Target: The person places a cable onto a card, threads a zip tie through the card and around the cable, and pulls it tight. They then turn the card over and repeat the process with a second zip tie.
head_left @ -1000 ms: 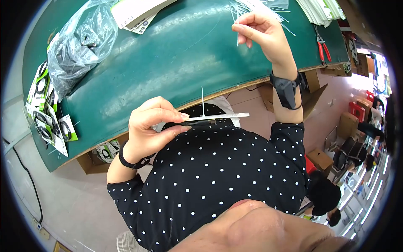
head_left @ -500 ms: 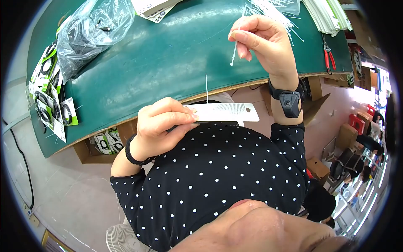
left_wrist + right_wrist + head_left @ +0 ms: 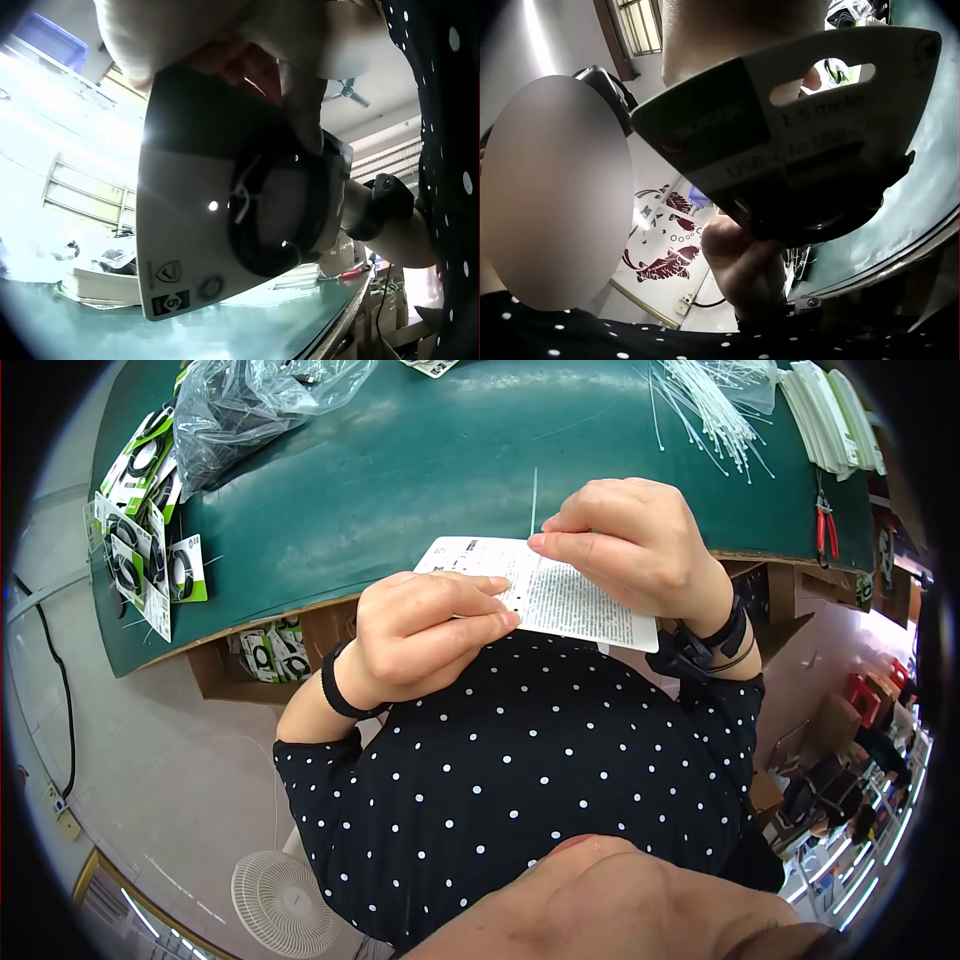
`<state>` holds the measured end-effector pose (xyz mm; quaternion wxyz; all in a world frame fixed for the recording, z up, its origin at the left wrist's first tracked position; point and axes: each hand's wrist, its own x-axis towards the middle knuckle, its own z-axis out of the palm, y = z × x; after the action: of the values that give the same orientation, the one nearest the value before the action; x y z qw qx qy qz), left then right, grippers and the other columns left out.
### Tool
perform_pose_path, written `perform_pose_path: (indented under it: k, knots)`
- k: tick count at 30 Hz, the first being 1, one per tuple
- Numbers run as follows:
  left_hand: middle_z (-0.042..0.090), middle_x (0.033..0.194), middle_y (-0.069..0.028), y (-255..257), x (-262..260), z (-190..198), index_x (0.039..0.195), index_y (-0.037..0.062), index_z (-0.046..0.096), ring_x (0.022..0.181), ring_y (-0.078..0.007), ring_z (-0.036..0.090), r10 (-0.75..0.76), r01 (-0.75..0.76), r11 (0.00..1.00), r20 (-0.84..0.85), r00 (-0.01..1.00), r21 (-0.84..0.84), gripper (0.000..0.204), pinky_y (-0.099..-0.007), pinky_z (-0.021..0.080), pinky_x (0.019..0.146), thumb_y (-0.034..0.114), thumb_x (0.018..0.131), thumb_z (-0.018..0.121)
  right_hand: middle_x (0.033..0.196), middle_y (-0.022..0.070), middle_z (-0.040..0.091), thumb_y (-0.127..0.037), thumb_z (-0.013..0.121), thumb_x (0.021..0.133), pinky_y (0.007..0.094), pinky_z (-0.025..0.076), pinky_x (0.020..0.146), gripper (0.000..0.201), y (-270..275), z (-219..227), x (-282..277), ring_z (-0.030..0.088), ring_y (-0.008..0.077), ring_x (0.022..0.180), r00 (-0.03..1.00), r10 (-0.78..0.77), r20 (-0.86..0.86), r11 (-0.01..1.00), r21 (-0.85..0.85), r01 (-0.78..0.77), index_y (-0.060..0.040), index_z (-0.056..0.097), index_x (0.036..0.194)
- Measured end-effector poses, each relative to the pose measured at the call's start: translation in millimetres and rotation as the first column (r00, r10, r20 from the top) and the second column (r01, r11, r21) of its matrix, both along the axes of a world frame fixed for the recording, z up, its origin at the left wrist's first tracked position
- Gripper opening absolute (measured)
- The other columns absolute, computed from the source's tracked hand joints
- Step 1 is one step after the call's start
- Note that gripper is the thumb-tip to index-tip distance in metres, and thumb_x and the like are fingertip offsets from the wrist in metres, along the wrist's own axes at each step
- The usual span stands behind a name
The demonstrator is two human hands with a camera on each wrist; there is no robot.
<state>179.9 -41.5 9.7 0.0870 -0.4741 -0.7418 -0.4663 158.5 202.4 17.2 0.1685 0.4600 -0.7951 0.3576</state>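
My left hand (image 3: 430, 625) grips a printed cardboard package card (image 3: 575, 610) by its edge, in front of the body. In the left wrist view, a coiled black cable (image 3: 240, 247) lies against the card's front, with white tie ends showing through it. "USB-C to USB-C" and "1.5 meter" stand on the card (image 3: 705, 142) in the right wrist view, beside a hang hole. My right hand (image 3: 640, 545) pinches at a thin white cable tie (image 3: 534, 500) rising from the card's text side. The fingertips hide where the tie meets the card.
On the green table (image 3: 400, 510) lie loose white cable ties (image 3: 710, 410), a card stack (image 3: 825, 420) and red-handled pliers (image 3: 826, 530). To the left are a plastic bag (image 3: 250, 420) of dark items and packaged cables (image 3: 140, 530). An open box (image 3: 270, 650) stands below the table edge.
My right hand has come down from the loose ties to the card, bringing a cable tie. My left hand has moved slightly right and turned the card's printed back upward.
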Motion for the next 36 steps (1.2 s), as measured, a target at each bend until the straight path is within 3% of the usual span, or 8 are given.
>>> perform_pose_path:
  k: [7, 24, 28, 33, 35, 36]
  knots:
    - [0.066, 0.081, -0.0039, 1, -1, 2, 0.085, 0.007, 0.069, 0.083, -0.0232, 0.072, -0.022, 0.022, 0.999, -0.008, 1.0, -0.023, 0.022, -0.0248, 0.048, 0.054, -0.003, 0.067, 0.077, 0.075, 0.0068, 0.061, -0.009, 0.07, 0.066, 0.0274, 0.047, 0.048, 0.02, -1, -4, -1, 0.062, 0.0186, 0.061, 0.999, 0.028, -0.039, 0.998, 0.06, -0.025, -0.0008, 0.069, 0.084]
    - [0.068, 0.085, -0.0071, 3, -6, 2, 0.086, 0.0056, 0.068, 0.083, -0.0237, 0.072, -0.025, 0.026, 0.999, 0.022, 0.999, -0.028, 0.023, -0.0258, 0.051, 0.059, -0.005, 0.067, 0.077, 0.074, 0.0053, 0.06, -0.01, 0.07, 0.065, 0.0288, 0.046, 0.046, 0.019, 2, -6, 0, 0.06, 0.0182, 0.06, 0.998, 0.028, -0.063, 0.999, 0.019, -0.027, -0.002, 0.068, 0.082]
    - [0.068, 0.083, -0.0083, 4, -10, -3, 0.085, 0.0042, 0.068, 0.085, -0.024, 0.071, -0.043, 0.044, 0.999, 0.111, 0.993, -0.008, 0.024, -0.0268, 0.053, 0.061, -0.005, 0.066, 0.077, 0.074, 0.0049, 0.06, -0.009, 0.07, 0.066, 0.0289, 0.045, 0.046, 0.017, 1, -12, -2, 0.06, 0.0183, 0.06, 0.997, 0.071, 0.011, 0.997, 0.042, -0.071, -0.002, 0.068, 0.082]
    - [0.069, 0.085, -0.009, 8, -21, -3, 0.08, 0.0008, 0.066, 0.083, -0.0229, 0.071, -0.055, 0.058, 0.998, 0.28, 0.958, 0.001, 0.017, -0.0256, 0.054, 0.061, -0.005, 0.066, 0.075, 0.077, 0.0052, 0.062, -0.006, 0.07, 0.072, 0.0279, 0.046, 0.05, 0.011, -3, -24, -4, 0.06, 0.0197, 0.062, 0.955, 0.175, 0.239, 0.982, -0.107, -0.153, -0.0029, 0.067, 0.082]
    - [0.07, 0.09, -0.0122, 7, -26, -8, 0.082, 0.0007, 0.066, 0.087, -0.0234, 0.07, -0.078, 0.079, 0.997, 0.387, 0.919, 0.014, 0.02, -0.027, 0.055, 0.068, -0.006, 0.067, 0.077, 0.079, 0.0053, 0.063, -0.005, 0.07, 0.075, 0.0279, 0.046, 0.052, 0.008, -3, -27, -6, 0.059, 0.0194, 0.063, 0.9, 0.19, 0.391, 0.976, -0.174, -0.131, -0.0037, 0.067, 0.082]
    - [0.07, 0.092, -0.0139, 7, -27, -10, 0.084, 0.0007, 0.066, 0.089, -0.0237, 0.07, -0.09, 0.089, 0.996, 0.44, 0.894, 0.023, 0.021, -0.0278, 0.055, 0.072, -0.007, 0.068, 0.077, 0.079, 0.0053, 0.063, -0.005, 0.07, 0.075, 0.0279, 0.046, 0.052, 0.008, -2, -27, -7, 0.059, 0.0194, 0.063, 0.901, 0.192, 0.389, 0.976, -0.171, -0.134, -0.0037, 0.067, 0.082]
